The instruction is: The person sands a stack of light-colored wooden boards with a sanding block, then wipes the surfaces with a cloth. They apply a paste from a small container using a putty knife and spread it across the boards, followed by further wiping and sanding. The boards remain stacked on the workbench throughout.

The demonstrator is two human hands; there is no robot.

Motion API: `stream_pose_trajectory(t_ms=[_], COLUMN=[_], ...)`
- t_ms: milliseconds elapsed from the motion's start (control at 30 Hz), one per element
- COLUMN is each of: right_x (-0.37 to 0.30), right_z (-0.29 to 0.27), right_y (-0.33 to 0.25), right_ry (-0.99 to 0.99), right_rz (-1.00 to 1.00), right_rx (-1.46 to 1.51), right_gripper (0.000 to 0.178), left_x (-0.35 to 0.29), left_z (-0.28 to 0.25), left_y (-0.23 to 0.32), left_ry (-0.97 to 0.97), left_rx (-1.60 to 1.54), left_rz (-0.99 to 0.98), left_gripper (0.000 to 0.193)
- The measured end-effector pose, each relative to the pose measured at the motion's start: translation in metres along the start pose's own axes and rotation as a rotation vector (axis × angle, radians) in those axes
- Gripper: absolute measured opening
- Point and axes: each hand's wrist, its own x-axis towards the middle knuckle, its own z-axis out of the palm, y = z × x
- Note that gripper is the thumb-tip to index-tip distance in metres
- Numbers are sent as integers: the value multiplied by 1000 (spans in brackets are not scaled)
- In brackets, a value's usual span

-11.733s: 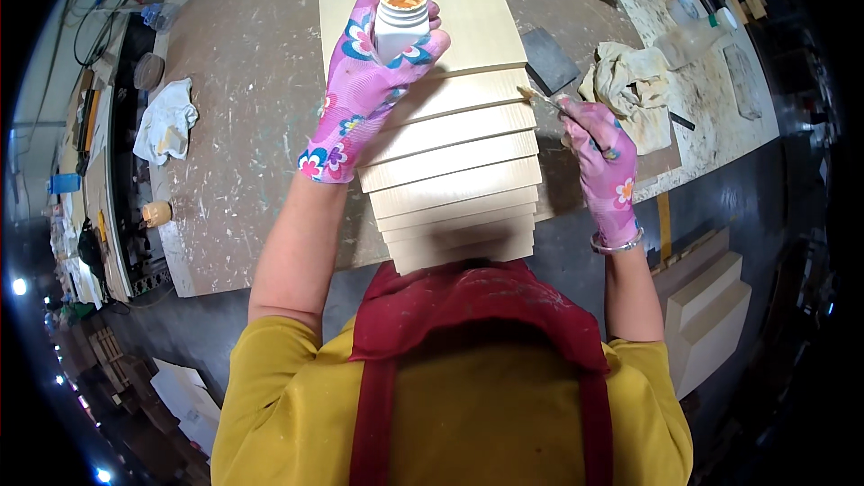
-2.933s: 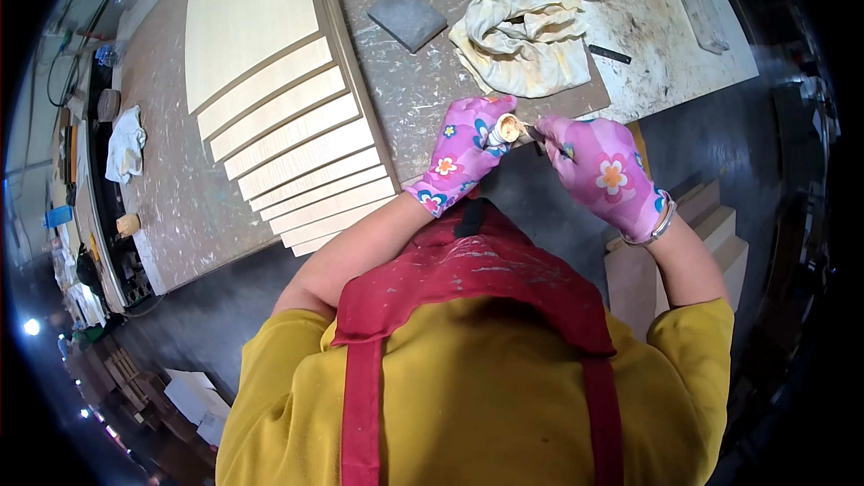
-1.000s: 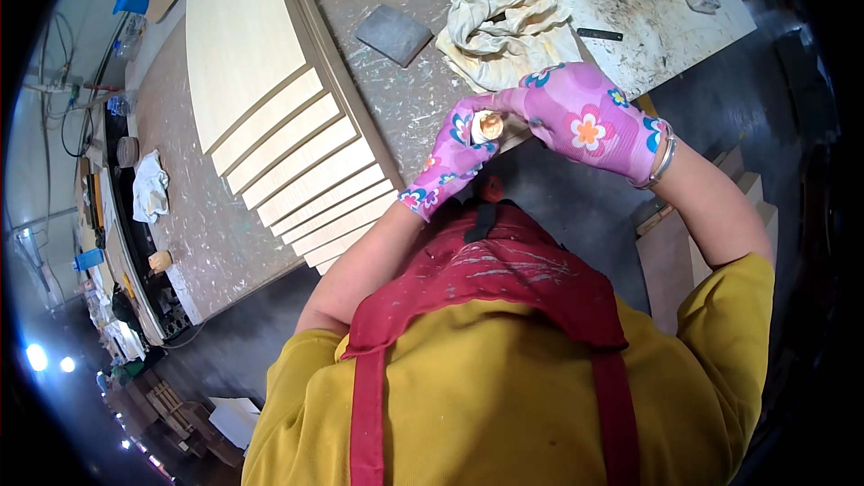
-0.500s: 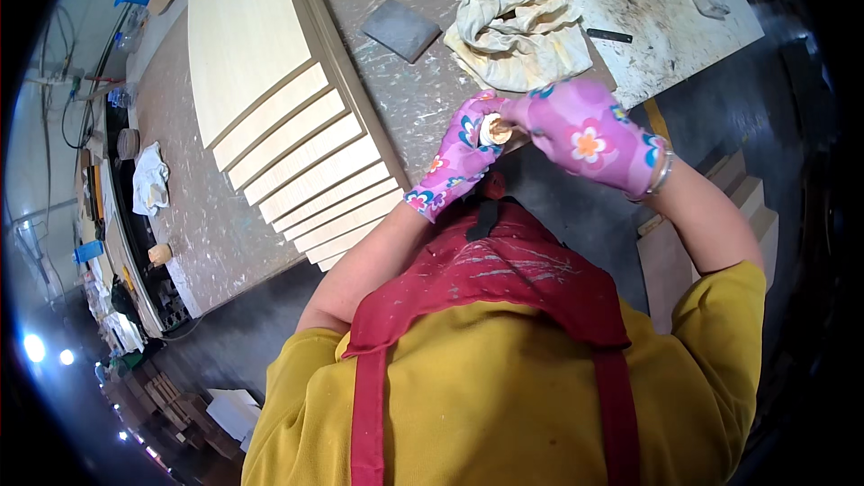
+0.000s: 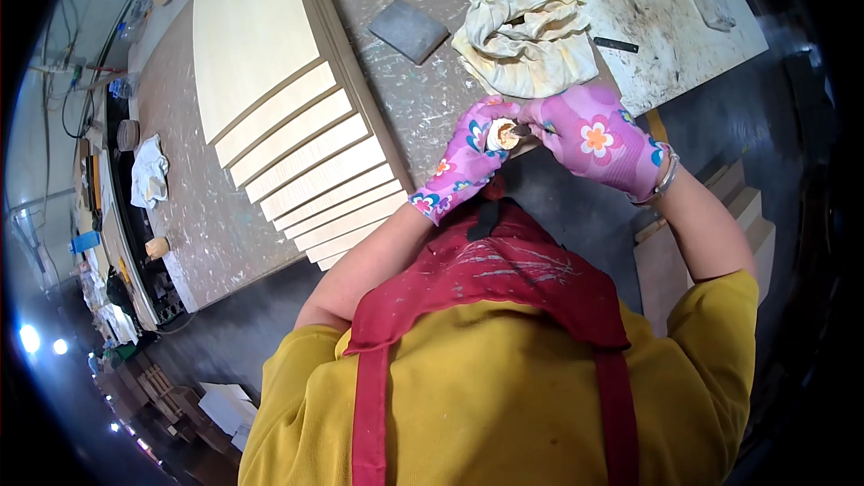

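Note:
My left hand [image 5: 464, 160], in a pink flowered glove, is wrapped round a small round cream-coloured container [image 5: 501, 135] with brownish matter in its open top. Close beside it on the right, my right hand [image 5: 596, 139], gloved alike, has its fingers closed in a pinch. A thin dark tool [image 5: 521, 130] sticks out from those fingers into the mouth of the container; its exact kind is too small to tell. Both hands are at the near edge of the worktable [image 5: 423, 99], just in front of a crumpled, stained cream cloth [image 5: 540, 58].
To the left lies a fanned stack of pale wood panels [image 5: 261, 45]. A grey flat block [image 5: 409, 31] rests behind my hands. On the stained white board [image 5: 666, 27] at right are a small black strip [image 5: 616, 44] and a clear plastic piece. More boards [image 5: 670, 261] stand low at right.
My right hand has dropped slightly and drawn a little to the right, so the thin tool and the container's mouth show more. My left hand keeps its hold. The whole view has shifted slightly.

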Motion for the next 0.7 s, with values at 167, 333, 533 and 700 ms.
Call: stream_pose_trajectory(t_ms=[167,333,533,700], right_x=[-1,9,0,-17], right_z=[5,15,-12,5], right_y=[12,12,8,40], right_ry=[79,41,180,450], right_rz=[-42,-71,26,128], right_rx=[128,248,621,933], right_gripper=[19,28,63,73], left_x=[1,1,6,38], left_z=[0,6,18,13], left_y=[-1,10,30,69], left_ry=[18,79,125,146], left_rx=[170,21,-232,17], left_rz=[80,-38,14,163], left_gripper=[57,57,70,65])
